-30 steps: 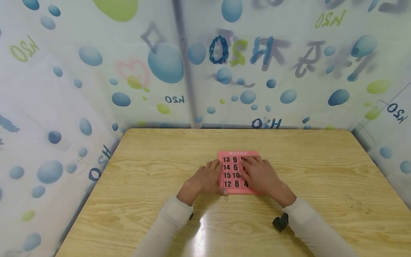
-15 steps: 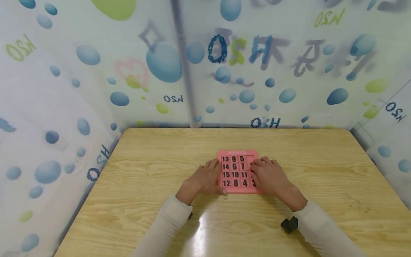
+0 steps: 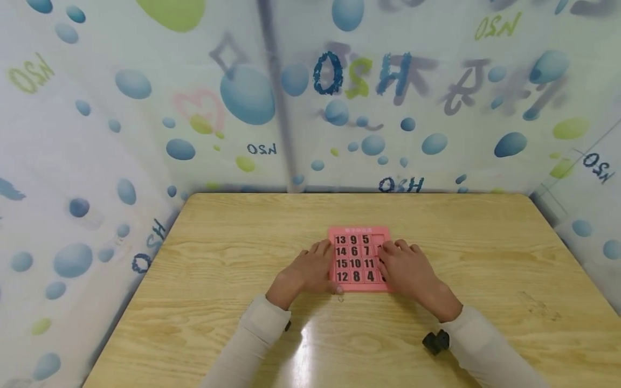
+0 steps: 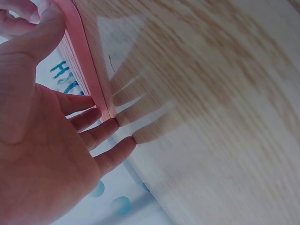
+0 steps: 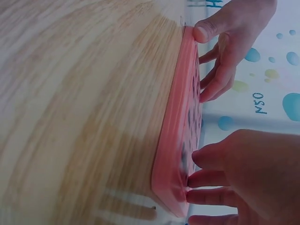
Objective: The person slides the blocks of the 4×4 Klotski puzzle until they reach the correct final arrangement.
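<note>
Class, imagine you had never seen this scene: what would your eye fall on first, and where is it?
The pink number puzzle stands out first, lying on the wooden table, with the left hand at its left edge. The right hand covers part of its right column, just below a gap without a tile at top right. Behind the table, the pale wall is scattered with blue and green drops.

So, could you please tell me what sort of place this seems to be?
Probably a small booth or partitioned corner for tabletop work: a wood-grain table stands between drop-patterned walls on three sides, with a pink number puzzle on top.
</note>
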Action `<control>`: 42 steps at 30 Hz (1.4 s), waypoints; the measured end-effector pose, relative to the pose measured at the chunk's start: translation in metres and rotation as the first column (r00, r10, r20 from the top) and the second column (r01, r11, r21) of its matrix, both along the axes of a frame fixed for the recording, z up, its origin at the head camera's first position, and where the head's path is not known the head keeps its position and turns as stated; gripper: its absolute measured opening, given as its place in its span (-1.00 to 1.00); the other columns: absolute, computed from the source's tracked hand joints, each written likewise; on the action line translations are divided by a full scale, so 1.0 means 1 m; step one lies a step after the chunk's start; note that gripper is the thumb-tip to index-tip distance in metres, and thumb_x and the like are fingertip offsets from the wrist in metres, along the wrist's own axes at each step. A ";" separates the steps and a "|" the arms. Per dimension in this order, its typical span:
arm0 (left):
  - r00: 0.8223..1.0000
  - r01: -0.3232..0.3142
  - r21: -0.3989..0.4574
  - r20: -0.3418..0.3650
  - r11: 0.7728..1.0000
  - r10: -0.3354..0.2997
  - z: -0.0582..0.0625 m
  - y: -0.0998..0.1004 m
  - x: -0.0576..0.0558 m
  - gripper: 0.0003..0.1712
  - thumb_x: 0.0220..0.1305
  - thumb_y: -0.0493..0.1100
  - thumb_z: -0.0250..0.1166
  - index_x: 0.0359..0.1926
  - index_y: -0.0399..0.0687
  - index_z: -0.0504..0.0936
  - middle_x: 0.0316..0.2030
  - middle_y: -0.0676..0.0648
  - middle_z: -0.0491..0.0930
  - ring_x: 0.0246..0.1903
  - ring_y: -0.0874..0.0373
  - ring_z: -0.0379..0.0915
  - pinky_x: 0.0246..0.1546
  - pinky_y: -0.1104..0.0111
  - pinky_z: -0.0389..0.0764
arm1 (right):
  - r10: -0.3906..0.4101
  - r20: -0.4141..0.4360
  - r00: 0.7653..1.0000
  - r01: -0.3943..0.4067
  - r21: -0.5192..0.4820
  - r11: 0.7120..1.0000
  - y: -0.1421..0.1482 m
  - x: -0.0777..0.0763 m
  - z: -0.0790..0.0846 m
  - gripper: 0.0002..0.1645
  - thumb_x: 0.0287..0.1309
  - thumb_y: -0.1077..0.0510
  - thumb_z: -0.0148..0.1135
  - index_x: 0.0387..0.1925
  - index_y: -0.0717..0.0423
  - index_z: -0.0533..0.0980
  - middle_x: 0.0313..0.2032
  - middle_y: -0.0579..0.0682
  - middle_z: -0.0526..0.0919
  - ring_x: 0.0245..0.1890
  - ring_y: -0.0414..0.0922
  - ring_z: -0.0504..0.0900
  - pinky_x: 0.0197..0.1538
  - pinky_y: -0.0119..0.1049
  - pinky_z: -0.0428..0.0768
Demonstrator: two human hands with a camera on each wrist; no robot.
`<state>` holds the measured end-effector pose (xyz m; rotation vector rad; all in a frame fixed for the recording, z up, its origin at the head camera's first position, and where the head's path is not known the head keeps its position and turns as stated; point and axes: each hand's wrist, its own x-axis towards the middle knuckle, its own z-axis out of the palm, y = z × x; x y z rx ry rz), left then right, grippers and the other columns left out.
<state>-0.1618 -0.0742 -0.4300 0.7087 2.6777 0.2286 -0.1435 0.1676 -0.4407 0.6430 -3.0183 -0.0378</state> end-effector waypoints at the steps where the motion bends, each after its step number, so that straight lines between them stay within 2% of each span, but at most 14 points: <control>1: 1.000 -0.004 0.005 0.001 1.000 0.004 0.000 0.000 0.000 0.27 0.12 0.38 0.35 0.56 -0.14 -0.10 0.52 -0.16 -0.05 0.50 -0.07 -0.07 0.43 0.00 0.18 | 0.000 0.002 1.000 0.000 -0.005 1.000 0.000 -0.001 0.000 -0.57 0.36 -0.05 0.16 0.09 0.14 0.58 0.10 0.10 0.56 0.11 0.15 0.50 0.11 0.15 0.52; 5: 1.000 -0.007 0.014 0.007 1.000 0.007 0.001 -0.001 -0.001 0.27 0.12 0.37 0.35 0.56 -0.14 -0.11 0.52 -0.17 -0.05 0.50 -0.07 -0.08 0.44 0.00 0.17 | -0.001 0.009 1.000 0.001 -0.034 0.999 0.000 -0.005 -0.001 -0.52 0.39 -0.05 0.13 0.16 0.15 0.54 0.15 0.12 0.53 0.14 0.16 0.47 0.13 0.17 0.49; 11: 1.000 0.003 0.008 0.004 1.000 -0.003 0.000 -0.001 0.000 0.29 0.11 0.39 0.34 0.57 -0.15 -0.14 0.53 -0.18 -0.07 0.51 -0.08 -0.09 0.43 0.00 0.17 | -0.001 -0.015 1.000 0.001 -0.034 0.999 0.001 -0.015 -0.006 -0.50 0.38 -0.06 0.13 0.17 0.17 0.52 0.14 0.14 0.53 0.14 0.18 0.48 0.11 0.19 0.50; 16: 1.000 0.010 0.001 -0.006 1.000 -0.010 -0.001 -0.001 -0.001 0.28 0.12 0.40 0.33 0.57 -0.14 -0.13 0.52 -0.17 -0.05 0.50 -0.07 -0.06 0.42 0.01 0.21 | -0.005 0.006 1.000 0.006 -0.038 0.999 0.002 -0.018 -0.006 -0.50 0.39 -0.06 0.12 0.17 0.18 0.50 0.17 0.16 0.51 0.16 0.21 0.48 0.13 0.21 0.50; 21: 1.000 0.011 -0.006 -0.011 1.000 -0.011 -0.001 0.000 0.000 0.27 0.12 0.39 0.34 0.56 -0.14 -0.11 0.52 -0.17 -0.04 0.50 -0.07 -0.05 0.42 0.01 0.21 | 0.009 0.033 0.999 -0.007 -0.055 0.998 0.003 -0.010 0.004 -0.55 0.40 -0.05 0.11 0.15 0.13 0.55 0.16 0.14 0.54 0.15 0.20 0.49 0.14 0.22 0.48; 26: 1.000 -0.005 -0.004 -0.006 1.000 0.005 -0.001 0.001 -0.001 0.25 0.11 0.38 0.35 0.56 -0.12 -0.09 0.51 -0.15 -0.04 0.50 -0.06 -0.06 0.43 0.02 0.18 | 0.059 0.037 0.998 -0.059 -0.002 0.998 0.001 0.004 0.016 -0.72 0.31 0.01 0.23 -0.07 0.05 0.67 -0.06 0.08 0.65 -0.04 0.12 0.59 -0.01 0.12 0.58; 29: 1.000 -0.006 -0.001 -0.007 1.000 0.006 -0.001 0.000 -0.001 0.25 0.11 0.38 0.35 0.56 -0.12 -0.08 0.51 -0.15 -0.03 0.49 -0.06 -0.05 0.43 0.02 0.19 | 0.094 0.040 0.995 -0.096 0.043 0.994 -0.001 0.011 0.020 -0.76 0.27 0.05 0.26 -0.12 0.04 0.69 -0.13 0.05 0.66 -0.11 0.08 0.59 -0.10 0.06 0.60; 35: 1.000 -0.002 0.009 -0.003 1.000 0.002 0.000 -0.001 0.000 0.26 0.12 0.38 0.35 0.56 -0.13 -0.09 0.51 -0.16 -0.03 0.49 -0.06 -0.06 0.42 0.01 0.20 | 0.093 0.049 0.994 -0.097 0.089 0.991 -0.002 0.017 0.019 -0.66 0.31 0.01 0.24 0.03 0.06 0.64 0.03 0.06 0.62 0.00 0.13 0.58 -0.06 0.11 0.59; 42: 1.000 0.003 0.005 -0.001 1.000 -0.003 0.000 -0.001 0.000 0.28 0.12 0.39 0.34 0.57 -0.14 -0.12 0.53 -0.18 -0.06 0.50 -0.07 -0.08 0.42 0.00 0.19 | 0.062 0.081 0.995 -0.068 0.082 0.994 -0.003 0.013 0.016 -0.51 0.36 -0.02 0.17 0.21 0.12 0.53 0.18 0.11 0.53 0.10 0.16 0.52 0.06 0.17 0.55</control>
